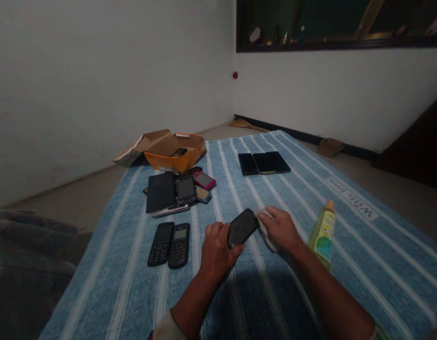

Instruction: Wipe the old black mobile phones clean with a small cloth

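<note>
A dark smartphone [242, 228] is tilted in my left hand [218, 248], the fingers behind it and the thumb along its lower edge. My right hand [280, 229] is closed on a whitish cloth [266, 231], which touches the phone's upper right corner. Left of my hands, two dark keypad phones, one [161, 243] and another [179, 245], lie side by side. Beyond them is a pile of phones with a black tablet-like slab [160, 191], a dark touchscreen phone [186, 190] and a pink-edged phone [204, 180].
An orange cardboard box [177, 160] with its lid open stands at the far left, a phone inside. Dark flat phones [271, 163] lie in a row at the back. A yellow-green bottle [323, 236] lies right of my right hand, on the blue striped cloth [218, 165].
</note>
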`<state>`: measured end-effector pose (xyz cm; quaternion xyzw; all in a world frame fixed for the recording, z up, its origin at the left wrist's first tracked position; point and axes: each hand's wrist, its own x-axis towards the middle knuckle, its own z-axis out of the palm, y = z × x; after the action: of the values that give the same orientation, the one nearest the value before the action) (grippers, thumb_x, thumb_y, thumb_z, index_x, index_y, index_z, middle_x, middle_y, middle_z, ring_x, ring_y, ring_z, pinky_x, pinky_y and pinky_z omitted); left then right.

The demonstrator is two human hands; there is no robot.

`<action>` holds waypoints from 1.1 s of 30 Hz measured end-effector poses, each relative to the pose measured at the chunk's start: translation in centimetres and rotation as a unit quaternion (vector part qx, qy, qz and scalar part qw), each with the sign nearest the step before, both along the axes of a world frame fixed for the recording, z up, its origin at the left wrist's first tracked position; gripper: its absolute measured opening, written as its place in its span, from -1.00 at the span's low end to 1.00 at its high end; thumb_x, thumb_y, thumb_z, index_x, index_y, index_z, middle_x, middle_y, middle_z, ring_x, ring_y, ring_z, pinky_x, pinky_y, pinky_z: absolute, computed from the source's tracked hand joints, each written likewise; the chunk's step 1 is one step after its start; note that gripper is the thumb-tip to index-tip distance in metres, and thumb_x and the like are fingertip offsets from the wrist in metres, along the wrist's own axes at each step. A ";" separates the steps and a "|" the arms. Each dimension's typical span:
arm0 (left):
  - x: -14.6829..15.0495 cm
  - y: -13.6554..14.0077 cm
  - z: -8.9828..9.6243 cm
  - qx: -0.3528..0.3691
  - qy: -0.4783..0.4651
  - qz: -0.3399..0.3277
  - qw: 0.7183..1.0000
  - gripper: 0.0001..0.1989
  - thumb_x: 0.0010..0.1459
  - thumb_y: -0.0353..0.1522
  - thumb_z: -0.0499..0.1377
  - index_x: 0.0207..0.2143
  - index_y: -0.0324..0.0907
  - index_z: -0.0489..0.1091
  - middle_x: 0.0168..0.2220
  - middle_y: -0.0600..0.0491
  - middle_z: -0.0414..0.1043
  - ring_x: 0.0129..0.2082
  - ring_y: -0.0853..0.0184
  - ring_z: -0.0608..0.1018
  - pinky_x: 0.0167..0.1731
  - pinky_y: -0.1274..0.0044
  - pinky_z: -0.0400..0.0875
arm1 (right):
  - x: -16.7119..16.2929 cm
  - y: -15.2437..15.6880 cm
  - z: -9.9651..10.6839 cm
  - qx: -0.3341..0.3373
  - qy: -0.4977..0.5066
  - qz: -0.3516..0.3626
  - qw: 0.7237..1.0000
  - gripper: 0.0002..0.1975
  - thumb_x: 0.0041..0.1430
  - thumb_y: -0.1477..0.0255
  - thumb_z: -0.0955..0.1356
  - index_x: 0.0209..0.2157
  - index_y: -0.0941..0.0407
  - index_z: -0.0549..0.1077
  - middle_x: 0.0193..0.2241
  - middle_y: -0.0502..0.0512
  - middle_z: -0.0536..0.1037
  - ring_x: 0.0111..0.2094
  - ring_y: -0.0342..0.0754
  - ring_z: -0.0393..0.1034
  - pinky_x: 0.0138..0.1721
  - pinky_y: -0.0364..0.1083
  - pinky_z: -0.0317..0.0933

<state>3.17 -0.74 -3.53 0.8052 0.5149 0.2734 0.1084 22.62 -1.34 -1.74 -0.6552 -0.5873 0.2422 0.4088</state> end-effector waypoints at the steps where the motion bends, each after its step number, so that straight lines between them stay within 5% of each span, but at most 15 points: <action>1: 0.0 0.0 -0.1 0.003 -0.004 -0.001 1.000 -0.62 -0.10 -0.38 0.32 -0.15 -0.14 0.41 -0.25 -0.01 0.38 -0.20 0.13 0.39 -0.21 0.32 0.40 | 0.4 0.3 -0.2 0.010 0.008 -0.030 0.999 -0.68 0.15 0.25 0.24 -0.62 0.08 0.24 -0.67 -0.11 0.27 -0.56 -0.14 0.19 -0.49 -0.16 0.01; 9: 0.2 -0.5 0.1 0.109 -0.025 -0.048 0.993 -0.53 -0.05 -0.38 0.29 -0.03 -0.19 0.35 -0.19 -0.07 0.36 -0.20 0.15 0.39 -0.20 0.33 0.41 | 1.7 1.3 -1.8 0.017 0.035 -0.130 0.991 -0.70 0.09 0.20 0.24 -0.60 0.08 0.30 -0.65 -0.07 0.30 -0.54 -0.08 0.23 -0.46 -0.13 0.06; 13: 0.3 -0.8 0.5 0.154 -0.046 -0.055 0.985 -0.56 0.02 -0.34 0.25 -0.01 -0.18 0.32 -0.17 -0.09 0.35 -0.18 0.15 0.41 -0.18 0.33 0.41 | 1.8 1.4 -1.6 0.045 0.055 -0.158 0.985 -0.75 0.06 0.26 0.26 -0.37 0.13 0.45 -0.41 0.09 0.52 -0.32 0.02 0.38 -0.25 -0.07 0.19; 17: 0.4 -1.0 0.7 0.170 -0.056 -0.040 0.983 -0.59 0.07 -0.28 0.23 -0.02 -0.15 0.33 -0.18 -0.08 0.37 -0.19 0.15 0.43 -0.19 0.33 0.42 | 1.0 1.1 -1.3 0.030 0.221 -0.105 0.969 -0.66 0.09 0.22 0.31 -0.19 0.14 0.47 -0.30 0.09 0.55 -0.29 0.01 0.42 -0.26 -0.08 0.25; 21: 0.7 -1.1 0.6 0.189 -0.057 -0.016 0.980 -0.62 0.09 -0.25 0.22 -0.04 -0.14 0.34 -0.21 -0.07 0.38 -0.22 0.16 0.45 -0.20 0.33 0.41 | 0.2 0.6 -0.7 0.028 0.338 -0.046 0.940 -0.64 0.16 0.10 0.30 -0.33 0.14 0.46 -0.49 -0.03 0.45 -0.47 -0.10 0.34 -0.44 -0.16 0.19; 33: 0.8 -1.3 0.3 0.254 -0.037 -0.048 0.965 -0.57 0.07 -0.31 0.28 -0.03 -0.29 0.34 -0.20 -0.15 0.38 -0.25 0.17 0.43 -0.26 0.36 0.43 | -1.1 0.2 0.9 -0.009 0.107 -0.085 0.991 -0.55 -0.14 0.15 0.47 -0.24 0.13 0.47 -0.39 0.07 0.56 -0.36 0.03 0.43 -0.31 -0.05 0.27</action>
<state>4.01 -2.08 -3.23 0.8196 0.3848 0.4190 -0.0682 21.54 -1.14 -0.82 -0.6766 -0.4801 0.2809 0.4825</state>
